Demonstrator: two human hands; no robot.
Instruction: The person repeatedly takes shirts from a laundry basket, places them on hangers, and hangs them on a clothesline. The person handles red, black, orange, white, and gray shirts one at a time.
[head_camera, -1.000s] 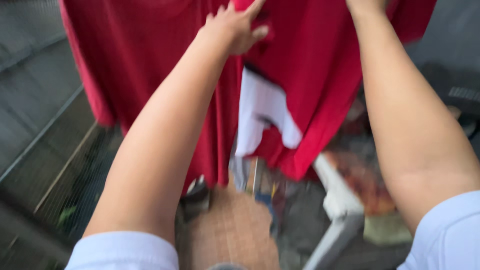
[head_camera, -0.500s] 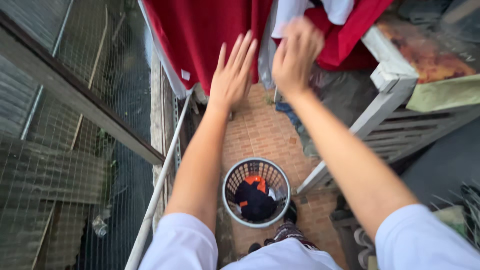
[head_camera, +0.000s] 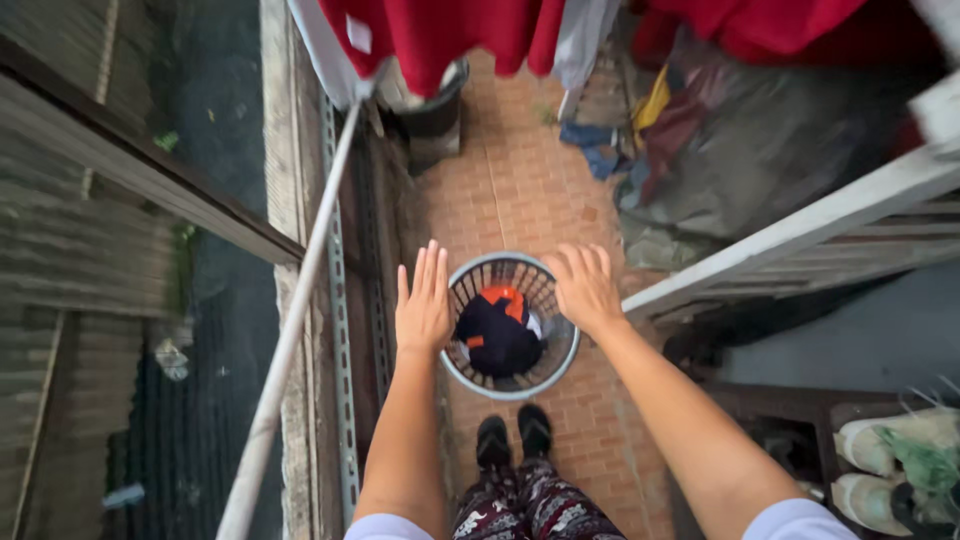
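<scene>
your left hand (head_camera: 424, 305) hangs flat and spread, fingers straight and together-ish, palm down, holding nothing. it sits just beside the left rim of the round laundry basket (head_camera: 560, 372), overlapping that rim in the view; whether it touches the rim you cannot tell from here. your right hand (head_camera: 584, 287) is open too, fingers loosely curled downward, empty, over the basket's upper right rim. so the basket lies between your two hands and slightly nearer to you than both, on the brick floor (head_camera: 520, 190).

inside the basket lies a dark garment (head_camera: 495, 340) with an orange piece (head_camera: 503, 297) at its far edge, closer to your right hand than your left. your black shoes (head_camera: 513, 437) stand just on the near side of the basket, with patterned trousers (head_camera: 520, 505) below them.

to the left of the basket a pale pole (head_camera: 300, 310) runs slantwise away from you, and beside it a slotted metal rail (head_camera: 338, 330). beyond the basket, at the far end of the floor, red cloth (head_camera: 450, 30) hangs down, with a black bucket (head_camera: 432, 110) under it. to the basket's far right a heap of grey and coloured cloth (head_camera: 740, 150) lies against a white wooden rail (head_camera: 800, 235). well to the basket's near right, pale shoes (head_camera: 885, 455) rest on a rack.
</scene>
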